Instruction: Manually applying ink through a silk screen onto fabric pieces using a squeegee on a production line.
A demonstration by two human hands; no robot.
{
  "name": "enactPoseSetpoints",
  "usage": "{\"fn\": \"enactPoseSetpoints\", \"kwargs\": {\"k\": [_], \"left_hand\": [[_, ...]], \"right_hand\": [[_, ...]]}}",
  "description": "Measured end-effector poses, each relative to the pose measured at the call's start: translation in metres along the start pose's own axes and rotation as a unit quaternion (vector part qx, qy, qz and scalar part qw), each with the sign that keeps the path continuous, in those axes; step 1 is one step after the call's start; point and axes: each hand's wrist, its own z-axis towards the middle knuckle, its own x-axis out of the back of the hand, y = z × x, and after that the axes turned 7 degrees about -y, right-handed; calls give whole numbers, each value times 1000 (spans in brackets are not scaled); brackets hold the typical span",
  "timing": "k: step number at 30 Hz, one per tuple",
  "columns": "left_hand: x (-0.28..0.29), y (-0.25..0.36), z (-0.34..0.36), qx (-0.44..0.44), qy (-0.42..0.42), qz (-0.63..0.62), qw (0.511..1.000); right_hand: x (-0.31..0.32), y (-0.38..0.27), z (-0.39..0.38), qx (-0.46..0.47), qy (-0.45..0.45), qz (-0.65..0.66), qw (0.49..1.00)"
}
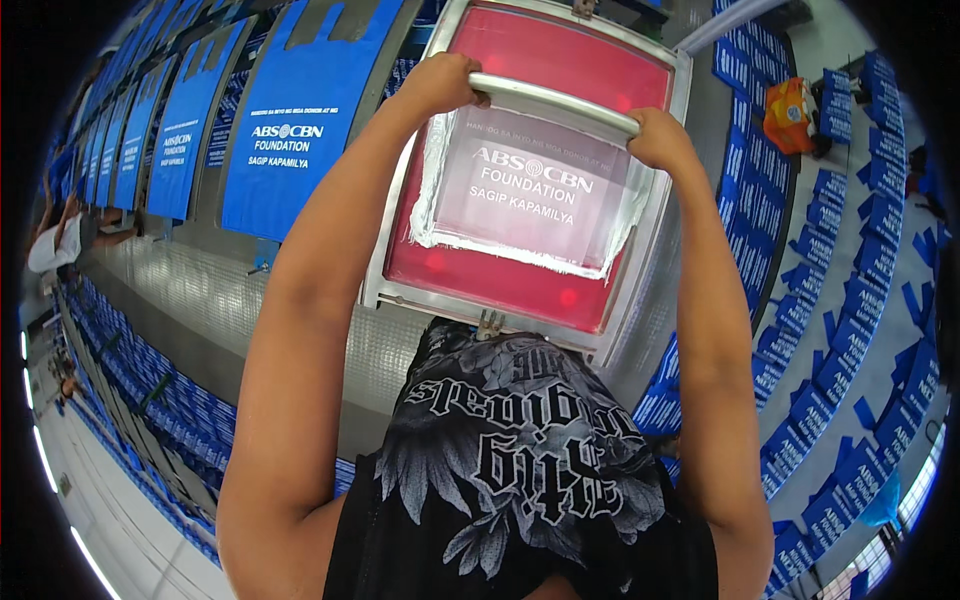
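Observation:
My left hand [446, 82] is closed around the left end of a long pale squeegee [555, 102], and my right hand [660, 138] grips its right end. The squeegee lies crosswise on a screen printing frame [683, 85] with metal edges and red mesh [560, 40]. White ink [470, 252] smears the mesh along the sides and lower edge of a paler, see-through window with lettering. Whatever lies beneath that window is only faintly visible. Both arms reach forward, either side of my black printed shirt [540, 440].
Blue printed bags [290, 165] lie flat in a row on the metal table [200, 285] at left. Many more blue bags [850, 350] are spread in rows at right, near an orange bag [790, 115]. Another person [62, 240] is partly visible at far left.

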Motion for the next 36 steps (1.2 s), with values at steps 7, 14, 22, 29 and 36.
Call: {"fn": "enactPoseSetpoints", "kwargs": {"k": [7,14,22,29,36], "left_hand": [[-10,64,-156,137,-58,-202,968],[-227,85,-308,80,-202,-521,825],[-154,113,-292,51,-288,-650,701],[-166,109,-296,46,-291,-665,686],[-188,113,-288,116,-271,-606,738]], "right_hand": [[29,39,31,44,15,7,999],[23,14,55,67,-43,0,997],[15,-28,24,58,52,0,997],[-79,-123,-163,45,100,9,994],[-117,-116,-199,77,182,19,980]]}}
